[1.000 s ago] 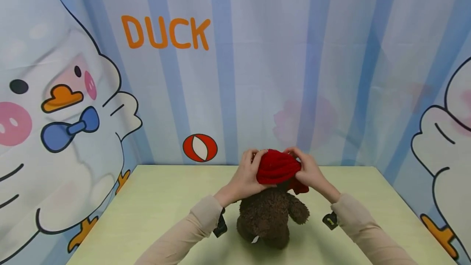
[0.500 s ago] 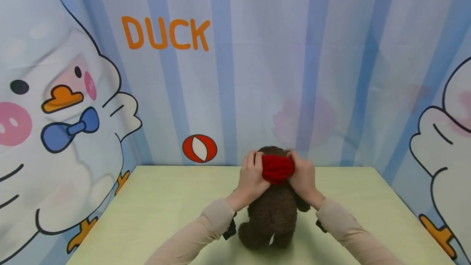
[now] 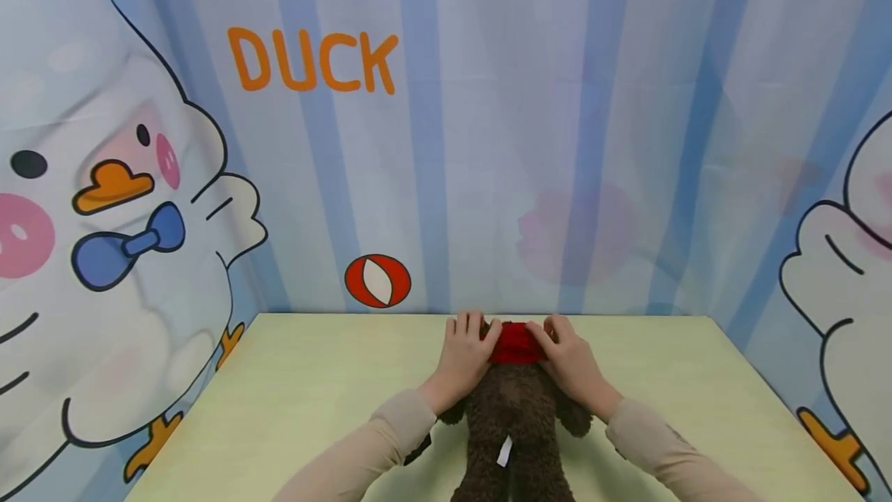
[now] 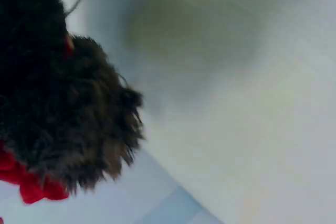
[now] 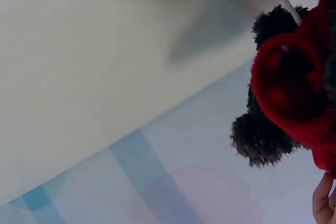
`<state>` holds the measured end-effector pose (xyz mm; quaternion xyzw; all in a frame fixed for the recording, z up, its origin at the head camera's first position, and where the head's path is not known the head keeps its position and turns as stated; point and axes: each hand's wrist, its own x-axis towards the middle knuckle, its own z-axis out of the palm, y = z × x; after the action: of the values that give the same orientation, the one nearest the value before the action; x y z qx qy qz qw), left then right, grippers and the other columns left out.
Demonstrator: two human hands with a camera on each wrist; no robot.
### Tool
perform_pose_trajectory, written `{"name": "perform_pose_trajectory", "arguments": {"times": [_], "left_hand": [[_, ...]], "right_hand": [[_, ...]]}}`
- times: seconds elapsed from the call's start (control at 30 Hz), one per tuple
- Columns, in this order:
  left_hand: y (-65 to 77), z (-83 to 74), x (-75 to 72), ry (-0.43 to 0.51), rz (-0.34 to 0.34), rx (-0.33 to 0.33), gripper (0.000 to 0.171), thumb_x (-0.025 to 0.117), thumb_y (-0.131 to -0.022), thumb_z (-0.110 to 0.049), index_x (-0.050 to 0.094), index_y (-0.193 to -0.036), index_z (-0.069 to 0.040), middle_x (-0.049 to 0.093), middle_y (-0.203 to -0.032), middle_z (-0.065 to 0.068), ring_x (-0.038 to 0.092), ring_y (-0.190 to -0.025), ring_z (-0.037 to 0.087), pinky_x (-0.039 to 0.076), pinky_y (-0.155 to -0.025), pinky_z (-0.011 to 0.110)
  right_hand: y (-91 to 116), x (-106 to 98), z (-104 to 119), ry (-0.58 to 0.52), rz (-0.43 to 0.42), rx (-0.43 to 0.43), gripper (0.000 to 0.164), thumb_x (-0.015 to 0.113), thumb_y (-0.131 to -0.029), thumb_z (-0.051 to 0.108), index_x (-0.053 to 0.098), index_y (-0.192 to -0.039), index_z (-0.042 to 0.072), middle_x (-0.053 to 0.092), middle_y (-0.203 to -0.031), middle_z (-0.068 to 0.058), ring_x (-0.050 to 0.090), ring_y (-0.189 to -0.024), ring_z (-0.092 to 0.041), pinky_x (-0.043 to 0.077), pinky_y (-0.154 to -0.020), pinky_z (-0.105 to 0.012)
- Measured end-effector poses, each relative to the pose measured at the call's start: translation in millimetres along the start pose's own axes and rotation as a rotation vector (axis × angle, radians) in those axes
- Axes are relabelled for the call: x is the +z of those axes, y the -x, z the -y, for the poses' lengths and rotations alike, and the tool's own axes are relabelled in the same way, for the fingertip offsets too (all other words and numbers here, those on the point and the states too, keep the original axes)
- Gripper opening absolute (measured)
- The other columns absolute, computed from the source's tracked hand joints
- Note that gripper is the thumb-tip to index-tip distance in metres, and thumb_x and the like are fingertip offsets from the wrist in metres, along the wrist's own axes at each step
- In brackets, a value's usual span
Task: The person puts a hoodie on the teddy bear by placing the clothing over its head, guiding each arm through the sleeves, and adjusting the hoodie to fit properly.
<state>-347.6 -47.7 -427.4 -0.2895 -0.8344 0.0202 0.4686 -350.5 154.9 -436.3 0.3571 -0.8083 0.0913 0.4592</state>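
Plush toy (image 3: 512, 409), brown, at 5 o'clock on my head view, over the table (image 3: 327, 393); its long axis runs 12 to 6, legs pointing to 6. My left grip (image 3: 460, 359) at 10 and right grip (image 3: 575, 367) at 2 pinch the red cloth (image 3: 516, 345) across its 12 o'clock end. A white tag (image 3: 505, 452) hangs toward 6.

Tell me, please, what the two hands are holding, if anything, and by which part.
The left hand and right hand hold the red cloth by its opposite sides, at the head end of the brown plush toy.
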Motion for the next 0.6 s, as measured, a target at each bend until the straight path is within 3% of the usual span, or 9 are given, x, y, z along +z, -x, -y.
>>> {"name": "perform_pose_trajectory", "arguments": {"times": [0.1,0.23,0.37,0.43,0.5,0.6], "left_hand": [[8.9,-1.0,4.7,0.093,0.129,-0.006,0.029,0.066,-0.077,-0.019,0.049,-0.098,-0.01,0.052,-0.083,0.006,0.049,-0.069,0.018,0.042,-0.054,0.025],[16.0,1.3,-0.3,0.433,0.297,-0.1,0.025,0.064,-0.079,-0.01,0.053,-0.101,-0.008,0.06,-0.086,0.006,0.058,-0.075,0.018,0.048,-0.064,0.027],[17.5,7.5,-9.2,0.77,0.392,-0.212,0.019,0.06,-0.082,-0.007,0.057,-0.101,-0.008,0.064,-0.088,0.006,0.059,-0.078,0.016,0.047,-0.069,0.023],[19.4,12.4,-12.8,0.939,0.476,-0.243,0.02,0.06,-0.084,-0.012,0.057,-0.103,-0.009,0.063,-0.09,0.007,0.058,-0.077,0.017,0.046,-0.067,0.023],[22.1,18.2,-18.1,1.089,0.625,-0.267,0.032,0.062,-0.083,-0.019,0.053,-0.113,-0.012,0.06,-0.103,0.007,0.055,-0.089,0.018,0.045,-0.072,0.026],[27.7,24.0,-24.9,1.156,0.851,-0.219,0.062,0.068,-0.077,-0.028,0.039,-0.131,-0.019,0.044,-0.129,0.004,0.042,-0.117,0.021,0.041,-0.089,0.038]], "right_hand": [[11,7,1,0.023,0.002,-0.028,0.056,0.081,-0.053,0.002,0.054,-0.103,0.004,0.047,-0.079,-0.008,0.045,-0.062,-0.015,0.041,-0.044,-0.024],[17,4,5,-0.012,0.074,-0.033,0.047,0.08,-0.056,0.003,0.058,-0.098,0.001,0.058,-0.077,-0.007,0.057,-0.065,-0.018,0.048,-0.052,-0.028],[15,-10,8,-0.181,0.262,0.074,0.039,0.072,-0.064,-0.003,0.059,-0.101,0.0,0.065,-0.084,-0.011,0.063,-0.072,-0.022,0.051,-0.063,-0.032],[15,-16,9,-0.31,0.323,0.162,0.038,0.067,-0.066,-0.009,0.058,-0.102,0.0,0.065,-0.089,-0.011,0.062,-0.075,-0.022,0.051,-0.063,-0.03],[16,-22,10,-0.413,0.324,0.252,0.038,0.066,-0.067,-0.011,0.057,-0.101,0.002,0.062,-0.092,-0.009,0.06,-0.076,-0.02,0.049,-0.061,-0.026],[21,-28,11,-0.413,0.265,0.316,0.04,0.073,-0.063,-0.007,0.056,-0.097,0.007,0.059,-0.086,-0.001,0.055,-0.072,-0.012,0.045,-0.056,-0.02]]}}
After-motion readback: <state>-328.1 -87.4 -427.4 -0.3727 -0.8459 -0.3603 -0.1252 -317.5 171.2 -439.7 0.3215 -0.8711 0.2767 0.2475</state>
